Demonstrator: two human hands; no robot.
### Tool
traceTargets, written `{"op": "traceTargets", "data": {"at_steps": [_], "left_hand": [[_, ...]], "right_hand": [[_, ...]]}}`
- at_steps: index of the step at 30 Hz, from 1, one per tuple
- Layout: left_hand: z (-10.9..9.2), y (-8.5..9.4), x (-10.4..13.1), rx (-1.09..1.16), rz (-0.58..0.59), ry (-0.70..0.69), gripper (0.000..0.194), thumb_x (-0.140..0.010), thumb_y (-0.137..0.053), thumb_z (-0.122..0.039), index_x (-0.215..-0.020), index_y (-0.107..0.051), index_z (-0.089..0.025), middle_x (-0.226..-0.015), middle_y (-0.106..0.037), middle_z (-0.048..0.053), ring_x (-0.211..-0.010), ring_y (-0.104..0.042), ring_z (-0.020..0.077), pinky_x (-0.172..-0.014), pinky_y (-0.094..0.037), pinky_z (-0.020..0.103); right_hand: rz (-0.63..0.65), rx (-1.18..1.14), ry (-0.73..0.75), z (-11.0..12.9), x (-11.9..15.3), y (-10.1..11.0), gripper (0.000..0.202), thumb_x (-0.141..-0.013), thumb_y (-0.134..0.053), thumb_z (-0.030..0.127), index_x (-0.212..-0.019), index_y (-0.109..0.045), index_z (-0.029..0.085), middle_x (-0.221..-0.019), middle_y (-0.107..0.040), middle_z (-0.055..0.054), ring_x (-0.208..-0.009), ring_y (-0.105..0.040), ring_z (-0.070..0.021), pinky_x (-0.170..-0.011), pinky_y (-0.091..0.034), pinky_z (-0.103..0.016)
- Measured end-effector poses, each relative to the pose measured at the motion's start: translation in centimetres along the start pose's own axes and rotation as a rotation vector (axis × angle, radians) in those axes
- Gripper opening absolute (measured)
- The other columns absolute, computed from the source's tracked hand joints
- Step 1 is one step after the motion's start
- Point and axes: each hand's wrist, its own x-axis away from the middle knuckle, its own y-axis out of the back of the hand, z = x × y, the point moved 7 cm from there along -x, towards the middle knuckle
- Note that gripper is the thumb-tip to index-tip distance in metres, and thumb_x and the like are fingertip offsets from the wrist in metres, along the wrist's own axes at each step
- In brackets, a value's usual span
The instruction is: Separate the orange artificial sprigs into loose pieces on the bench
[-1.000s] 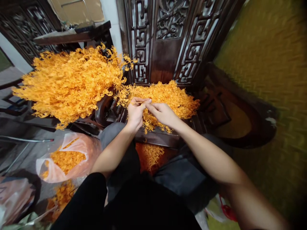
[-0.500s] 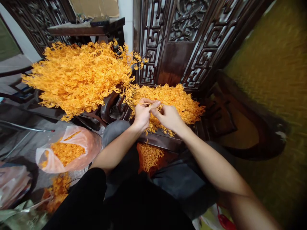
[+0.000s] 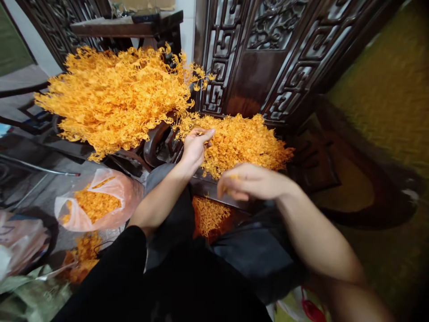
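My left hand (image 3: 195,150) is closed in a pinch, thumb pointing right, at the left edge of a heap of orange plastic flower sprigs (image 3: 243,138). Whatever its fingers hold is hidden or too small to name. Blurred by motion, my right hand (image 3: 250,181) hangs with bent fingers in front of the heap. A speck of orange shows among those fingers, but I cannot make out whether they grip anything. Below that hand, between my knees, an orange-red bag (image 3: 201,223) holds thin orange stems (image 3: 212,215).
A larger pile of orange sprigs (image 3: 117,98) rests on a dark wooden chair at left. On the floor stands a pinkish plastic bag (image 3: 132,197) of small orange pieces (image 3: 95,203). A carved wooden panel (image 3: 248,80) rises behind the heap. A side table (image 3: 117,29) is at the back left.
My hands were together over the heap with a thin orange stem. They have parted: the right moved down toward me over the bag, while the left stayed near the heap. The view shifted slightly.
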Motion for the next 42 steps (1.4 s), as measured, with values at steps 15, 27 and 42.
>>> {"op": "traceTargets", "data": {"at_steps": [15, 27, 42], "left_hand": [[-0.3, -2.7, 2.4, 0.143, 0.370, 0.182, 0.039, -0.065, -0.056, 0.001, -0.099, -0.066, -0.016, -0.121, -0.069, 0.011, -0.130, -0.062, 0.0278, -0.110, -0.047, 0.046], [-0.9, -1.2, 3.0, -0.260, 0.429, 0.225, 0.023, -0.078, -0.086, -0.030, -0.097, -0.079, -0.020, -0.106, -0.077, 0.011, -0.103, -0.074, 0.0268, -0.083, -0.059, 0.038], [0.5, -1.4, 2.7, -0.285, 0.474, 0.265, 0.037, -0.069, -0.094, -0.029, -0.098, -0.074, -0.019, -0.091, -0.075, 0.010, -0.090, -0.073, 0.0232, -0.083, -0.054, 0.035]], "right_hand": [[-1.214, 0.674, -0.114, -4.7, 3.8, 13.3, 0.048, -0.098, -0.052, 0.059, -0.097, -0.074, 0.016, -0.108, -0.073, -0.017, -0.107, -0.068, -0.0306, -0.103, -0.049, -0.049], [-0.772, -0.214, -0.019, -5.2, 0.7, 8.8, 0.042, -0.072, -0.088, 0.051, -0.077, -0.067, 0.015, -0.069, -0.067, -0.003, -0.055, -0.058, -0.0114, -0.055, -0.051, -0.028], [-1.118, -0.322, 0.057, -5.6, 2.4, 10.7, 0.026, -0.074, -0.077, 0.036, -0.086, -0.059, 0.020, -0.086, -0.071, -0.006, -0.069, -0.069, -0.0189, -0.066, -0.061, -0.038]]}}
